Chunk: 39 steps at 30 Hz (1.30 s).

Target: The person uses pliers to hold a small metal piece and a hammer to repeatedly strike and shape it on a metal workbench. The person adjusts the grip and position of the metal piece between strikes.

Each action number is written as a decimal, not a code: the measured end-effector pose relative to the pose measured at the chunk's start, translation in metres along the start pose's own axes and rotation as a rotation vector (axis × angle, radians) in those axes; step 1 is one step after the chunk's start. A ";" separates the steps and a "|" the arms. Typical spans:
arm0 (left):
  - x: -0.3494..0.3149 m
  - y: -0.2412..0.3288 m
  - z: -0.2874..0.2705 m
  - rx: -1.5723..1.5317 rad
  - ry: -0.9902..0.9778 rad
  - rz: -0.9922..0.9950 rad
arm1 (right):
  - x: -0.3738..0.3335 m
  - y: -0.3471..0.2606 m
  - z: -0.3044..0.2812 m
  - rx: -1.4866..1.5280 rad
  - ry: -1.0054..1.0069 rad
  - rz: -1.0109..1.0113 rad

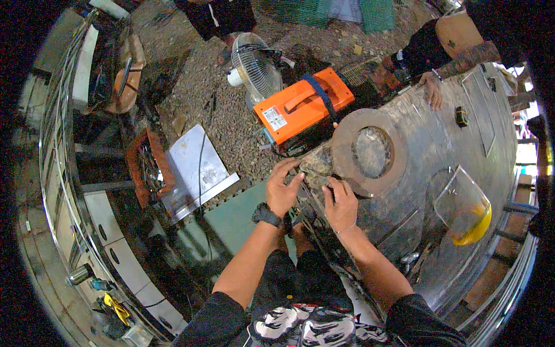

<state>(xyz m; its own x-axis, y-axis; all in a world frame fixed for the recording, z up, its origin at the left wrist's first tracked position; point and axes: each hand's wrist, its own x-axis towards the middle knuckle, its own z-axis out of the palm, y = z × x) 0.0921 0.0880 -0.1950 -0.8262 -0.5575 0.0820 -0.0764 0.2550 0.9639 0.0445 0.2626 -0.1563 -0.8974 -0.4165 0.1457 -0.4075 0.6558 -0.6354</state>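
Both hands are at the near left corner of the dark metal worktable (pixel 399 199). My left hand (pixel 282 188), with a black watch on its wrist, has thumb and fingers drawn together at the table edge. Across from it, my right hand (pixel 341 203) is curled, its thumb and forefinger close to each other. A thin, dull strip or wire (pixel 314 173) seems to run between the fingertips; its kind is too small to make out. Just beyond the right hand lies a thick rusty metal ring (pixel 398 151), flat on the tabletop.
An orange machine (pixel 303 104) with a dark strap stands past the table corner, beside a fan (pixel 257 66). A face shield (pixel 464 205) and a small tape measure (pixel 461 116) lie on the table. Another person's hand (pixel 432 91) rests at the far edge. A bent metal sheet (pixel 199 165) is left.
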 end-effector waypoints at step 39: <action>0.004 -0.012 -0.008 0.060 -0.011 -0.049 | -0.003 0.004 0.011 -0.049 0.157 -0.055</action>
<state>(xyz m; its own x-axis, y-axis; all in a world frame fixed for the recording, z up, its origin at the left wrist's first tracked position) 0.0939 0.0761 -0.2043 -0.8266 -0.5618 0.0317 -0.1501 0.2744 0.9498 0.0476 0.2595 -0.1676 -0.8872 -0.3518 0.2985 -0.4613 0.6661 -0.5861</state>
